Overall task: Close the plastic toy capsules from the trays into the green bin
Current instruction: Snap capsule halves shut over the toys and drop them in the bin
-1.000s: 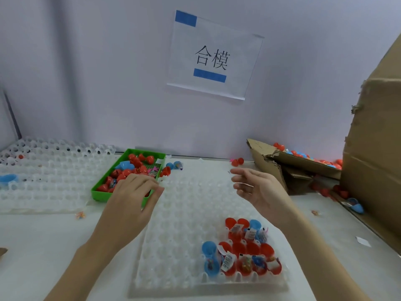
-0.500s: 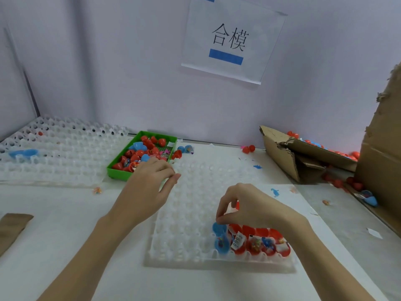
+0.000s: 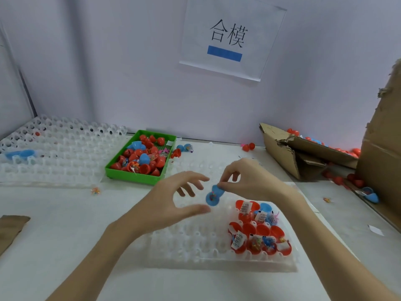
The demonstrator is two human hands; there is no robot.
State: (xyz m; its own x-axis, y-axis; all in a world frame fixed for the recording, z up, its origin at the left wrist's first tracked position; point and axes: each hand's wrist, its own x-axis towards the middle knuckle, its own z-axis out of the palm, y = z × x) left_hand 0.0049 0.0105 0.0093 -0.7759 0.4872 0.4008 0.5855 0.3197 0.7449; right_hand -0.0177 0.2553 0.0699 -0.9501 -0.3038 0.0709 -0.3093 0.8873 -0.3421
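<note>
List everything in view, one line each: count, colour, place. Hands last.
blue capsule: one, open, held above the near tray
near tray: one, clear, front centre
open capsules in near tray: about a dozen, mostly red, some blue, right end
green bin: one, back centre, holds red and blue capsules
far tray: clear, left
cardboard boxes: brown, right, with loose capsules around
paper sign: one, white, on wall
left hand: open, beside the capsule
right hand: fingers pinch the capsule
</note>
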